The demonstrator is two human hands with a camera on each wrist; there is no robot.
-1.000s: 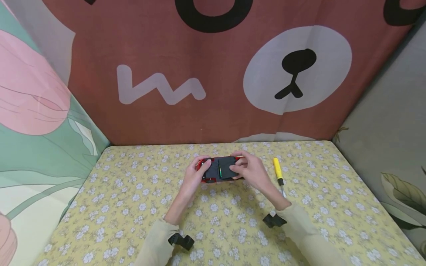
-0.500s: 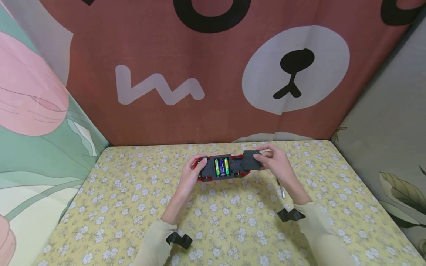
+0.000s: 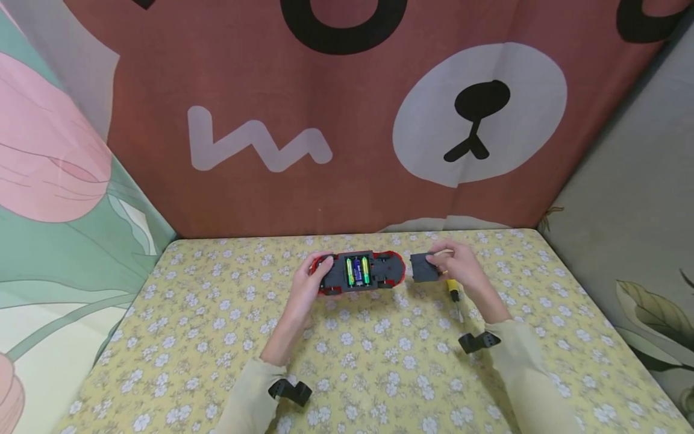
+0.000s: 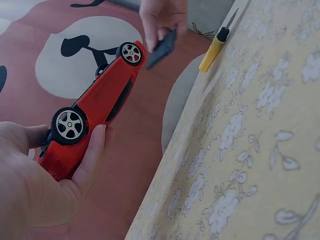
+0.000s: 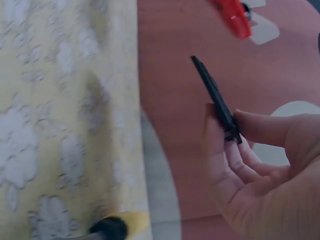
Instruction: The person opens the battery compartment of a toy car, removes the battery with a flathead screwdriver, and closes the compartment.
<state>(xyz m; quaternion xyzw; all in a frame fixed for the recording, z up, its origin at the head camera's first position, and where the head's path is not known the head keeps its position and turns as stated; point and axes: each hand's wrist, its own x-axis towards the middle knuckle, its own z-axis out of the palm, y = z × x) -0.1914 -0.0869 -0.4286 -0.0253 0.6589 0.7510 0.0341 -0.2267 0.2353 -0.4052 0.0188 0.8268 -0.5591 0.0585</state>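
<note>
My left hand point(image 3: 306, 282) grips one end of a red toy car point(image 4: 107, 97), thumb on its dark underside, which faces up toward the head view. In the underside an uncovered battery compartment holds three batteries point(image 3: 358, 271), two green and yellow ones with a purple one between them. To the car's right, my right hand point(image 3: 461, 265) pinches a black battery cover point(image 3: 424, 267) between thumb and fingers. The right wrist view shows this cover edge-on point(image 5: 216, 97). A gap separates the cover from the car.
A screwdriver with a yellow handle point(image 4: 212, 54) lies on the flowered tablecloth point(image 3: 217, 337), partly behind the right hand in the head view. Behind the table hangs a reddish-brown cloth point(image 3: 260, 199) with a bear print. Printed cloths also stand at both sides.
The right hand has lifted the cover off the car's underside and carried it right, exposing the batteries. The left hand still holds the car, at nearly the same spot.
</note>
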